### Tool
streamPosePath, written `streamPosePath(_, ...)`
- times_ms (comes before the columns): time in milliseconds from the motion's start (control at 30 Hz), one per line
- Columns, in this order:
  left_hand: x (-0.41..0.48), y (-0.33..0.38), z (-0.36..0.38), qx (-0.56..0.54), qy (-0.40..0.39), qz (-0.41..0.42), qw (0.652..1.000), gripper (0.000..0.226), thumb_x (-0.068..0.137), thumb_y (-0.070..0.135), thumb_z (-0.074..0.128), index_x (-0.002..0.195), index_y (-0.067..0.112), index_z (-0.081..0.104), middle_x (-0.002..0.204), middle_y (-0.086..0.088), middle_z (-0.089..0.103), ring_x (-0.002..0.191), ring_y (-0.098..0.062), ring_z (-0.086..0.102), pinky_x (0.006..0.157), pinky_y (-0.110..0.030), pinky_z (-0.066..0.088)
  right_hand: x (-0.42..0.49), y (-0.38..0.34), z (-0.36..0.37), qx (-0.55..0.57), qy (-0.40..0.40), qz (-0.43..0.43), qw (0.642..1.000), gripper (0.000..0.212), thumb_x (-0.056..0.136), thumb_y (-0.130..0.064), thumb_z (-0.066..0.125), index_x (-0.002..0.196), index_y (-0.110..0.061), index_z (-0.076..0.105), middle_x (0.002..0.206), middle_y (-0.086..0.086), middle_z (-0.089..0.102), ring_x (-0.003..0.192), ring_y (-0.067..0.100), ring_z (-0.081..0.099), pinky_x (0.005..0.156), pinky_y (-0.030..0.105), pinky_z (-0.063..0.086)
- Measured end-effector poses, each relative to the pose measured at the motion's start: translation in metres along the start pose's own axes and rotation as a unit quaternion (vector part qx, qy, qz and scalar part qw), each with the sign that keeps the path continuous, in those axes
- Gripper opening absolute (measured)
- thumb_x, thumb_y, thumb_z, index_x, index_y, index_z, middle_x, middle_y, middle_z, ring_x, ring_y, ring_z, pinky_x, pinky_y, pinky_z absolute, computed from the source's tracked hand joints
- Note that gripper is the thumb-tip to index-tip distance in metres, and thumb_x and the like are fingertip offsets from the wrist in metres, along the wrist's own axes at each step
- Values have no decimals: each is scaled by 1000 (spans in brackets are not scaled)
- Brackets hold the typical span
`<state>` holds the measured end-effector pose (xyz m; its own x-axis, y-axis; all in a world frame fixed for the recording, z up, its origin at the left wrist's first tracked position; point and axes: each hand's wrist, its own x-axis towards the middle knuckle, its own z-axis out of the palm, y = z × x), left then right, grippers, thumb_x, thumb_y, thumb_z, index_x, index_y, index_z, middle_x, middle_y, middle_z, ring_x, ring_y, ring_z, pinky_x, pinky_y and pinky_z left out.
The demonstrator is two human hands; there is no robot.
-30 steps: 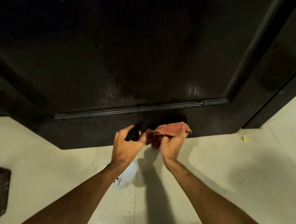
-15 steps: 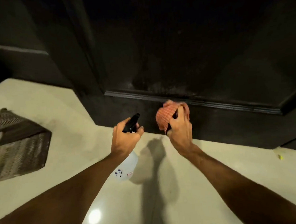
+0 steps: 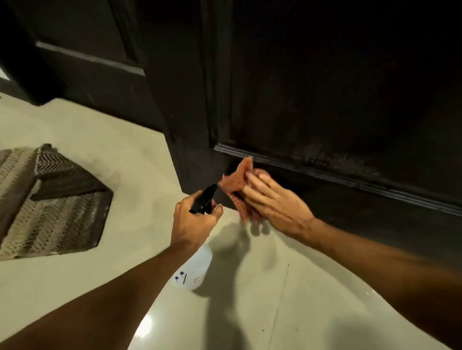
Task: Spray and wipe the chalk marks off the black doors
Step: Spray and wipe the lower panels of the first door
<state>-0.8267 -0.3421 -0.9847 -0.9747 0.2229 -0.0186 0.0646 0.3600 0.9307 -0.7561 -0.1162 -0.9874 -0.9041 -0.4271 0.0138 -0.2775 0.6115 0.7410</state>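
- Since half a second ago the right hand has flattened out: it was balled round the cloth against the door, and now it lies open with the cloth pressed under it low on the bottom rail, just below the door's moulding; the view has also swung so that the mat sits well left of the door
- Right fingers are spread and flat, pinning the cloth to the door rather than pinching it; one corner of cloth sticks up loose above them
- Left hand is wrapped round the neck of the spray bottle, fingers curled shut on it, the black nozzle pointing toward the door's lower left corner; the white body hangs below the wrist, above the floor
- Chalk marks: a pale hazy smear shows on the door panel above the moulding, right of the cloth; whether it is chalk or wet residue I cannot tell
- Likely slip: with only a flat palm on it, the cloth could bunch or slide out and drop at the foot of the door
- Wiping only the rail would probably leave the haze above the moulding and in its grooves
- Spraying from here would likely wet the right hand or the floor by the door; a glossy wet floor could turn slippery
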Motion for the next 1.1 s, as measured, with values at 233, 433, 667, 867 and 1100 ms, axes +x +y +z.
streamPosePath(233, 26, -10, -32, -32, 49, -27, 998, 15, 76, 31, 78, 81, 22, 68, 68, 3, 65, 54, -21, 54, 61, -46, 57, 76, -4, -16, 38, 2, -18, 999, 65, 100, -39, 37, 157, -12, 24, 169, 16, 17, 155, 45, 3, 122, 59, -18)
streamPosePath(433, 36, -13, -53, -34, 64, -33, 997, 29, 80, 28, 75, 108, 21, 78, 70, 8, 63, 54, -13, 52, 60, -40, 55, 115, -35, -14, -59, -96, -146, 983, 73, 102, -58, 40, 158, -13, 26, 171, 13, 9, 157, 41, -6, 116, 60, -25)
streamPosePath(667, 39, -16, -62, -38, 74, -64, 994, 27, 84, 23, 80, 111, 22, 79, 78, -1, 66, 65, -31, 62, 65, -35, 52, 152, -55, -14, -45, -74, -150, 985, 60, 105, -36, 34, 160, -12, 30, 171, 13, 11, 157, 40, -8, 118, 61, -22)
streamPosePath(867, 42, -7, -69, -30, 101, -63, 992, 43, 75, 40, 80, 113, 19, 76, 86, 1, 68, 86, -37, 72, 77, -52, 64, 177, -10, -53, 14, 56, 5, 998, 62, 105, -34, 36, 159, -7, 20, 170, 15, 11, 156, 42, -4, 125, 59, -9)
streamPosePath(1100, 34, 25, -89, -43, 109, 2, 993, 15, 83, 29, 79, 81, 19, 69, 69, 3, 66, 54, -19, 53, 58, -45, 52, 150, 5, -62, 1, 10, -21, 1000, 62, 101, -34, 35, 159, -10, 32, 170, 14, 12, 157, 41, -1, 125, 56, -10)
